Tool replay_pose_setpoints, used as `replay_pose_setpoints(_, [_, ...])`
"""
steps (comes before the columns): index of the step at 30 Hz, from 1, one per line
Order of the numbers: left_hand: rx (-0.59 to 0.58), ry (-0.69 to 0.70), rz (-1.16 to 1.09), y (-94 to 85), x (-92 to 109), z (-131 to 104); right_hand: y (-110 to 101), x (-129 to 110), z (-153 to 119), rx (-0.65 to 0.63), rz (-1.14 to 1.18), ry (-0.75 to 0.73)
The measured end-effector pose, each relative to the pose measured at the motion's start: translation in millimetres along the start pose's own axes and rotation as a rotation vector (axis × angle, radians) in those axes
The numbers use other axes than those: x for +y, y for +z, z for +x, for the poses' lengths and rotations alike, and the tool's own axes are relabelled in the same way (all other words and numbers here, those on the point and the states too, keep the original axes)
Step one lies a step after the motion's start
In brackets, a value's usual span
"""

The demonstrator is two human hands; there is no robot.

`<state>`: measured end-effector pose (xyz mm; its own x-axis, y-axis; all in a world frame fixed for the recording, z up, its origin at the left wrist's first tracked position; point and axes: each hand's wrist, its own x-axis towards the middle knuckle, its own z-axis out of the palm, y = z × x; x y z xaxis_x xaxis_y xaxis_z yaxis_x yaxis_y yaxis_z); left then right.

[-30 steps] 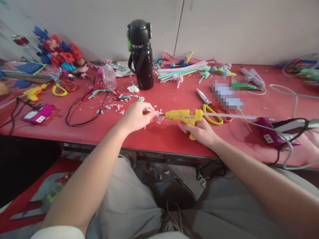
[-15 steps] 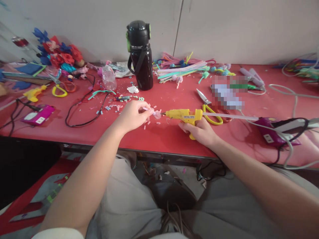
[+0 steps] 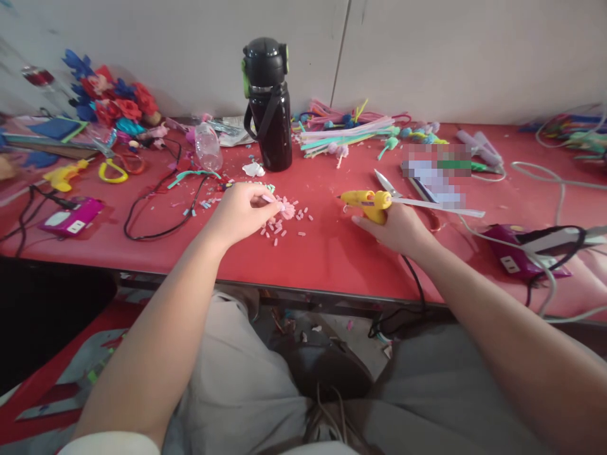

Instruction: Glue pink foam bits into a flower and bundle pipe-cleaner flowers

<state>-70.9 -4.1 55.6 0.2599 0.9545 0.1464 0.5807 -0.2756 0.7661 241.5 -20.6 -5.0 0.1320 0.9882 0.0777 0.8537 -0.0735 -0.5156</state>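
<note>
My left hand (image 3: pixel 249 212) is closed in a pinch around a short pink-lilac pipe cleaner (image 3: pixel 268 198), its end over a small heap of pink cut pieces (image 3: pixel 287 212). The fingers hide part of it. To the right, my right hand (image 3: pixel 401 227) grips the handle of a yellow hot glue gun (image 3: pixel 367 199). Its nozzle points left, apart from the left hand. A long translucent glue stick (image 3: pixel 441 206) juts out of the gun's back end. Loose pink bits lie on the red table (image 3: pixel 322 265) between the hands.
A black bottle (image 3: pixel 275 126) stands behind the left hand, beside a clear plastic bottle (image 3: pixel 208 148). Scissors (image 3: pixel 386 182) lie behind the glue gun. Pastel pipe cleaners (image 3: pixel 346 136) are piled at the back. Purple power sockets (image 3: pixel 73 218) and cords lie at both sides.
My right hand has drawn the glue gun to the right and turned it, away from the pipe cleaner. My left hand has shifted slightly left, over the pink pieces.
</note>
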Motion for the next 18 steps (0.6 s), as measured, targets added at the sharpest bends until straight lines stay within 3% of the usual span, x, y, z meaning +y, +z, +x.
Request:
replay_pose_setpoints(4, [0.033, 0.005, 0.04, -2.8, -2.6, 0.8, -17.6, 0.7, -6.8, -0.045, -0.075, -0.028])
replay_pose_setpoints(7, [0.065, 0.017, 0.059, -6.7, -7.1, 2.0, -40.7, 15.3, -16.3, -0.084, -0.157, 0.004])
replay_pose_setpoints(9, [0.082, 0.024, 0.073, -9.6, -8.7, 2.4, -54.9, 25.7, -24.3, -0.192, -0.174, -0.004])
replay_pose_setpoints(11, [0.093, 0.029, 0.072, -11.7, -8.0, 2.1, -60.6, 27.6, -32.3, -0.366, -0.053, -0.123])
replay_pose_setpoints(14, [0.102, 0.029, 0.049, -12.1, -3.8, 0.7, -43.6, 6.4, -38.1, -0.452, 0.217, -0.35])
replay_pose_setpoints(18, [0.108, 0.037, 0.031, -10.1, 1.9, -0.6, 8.7, -43.5, -26.4, -0.315, 0.289, -0.435])
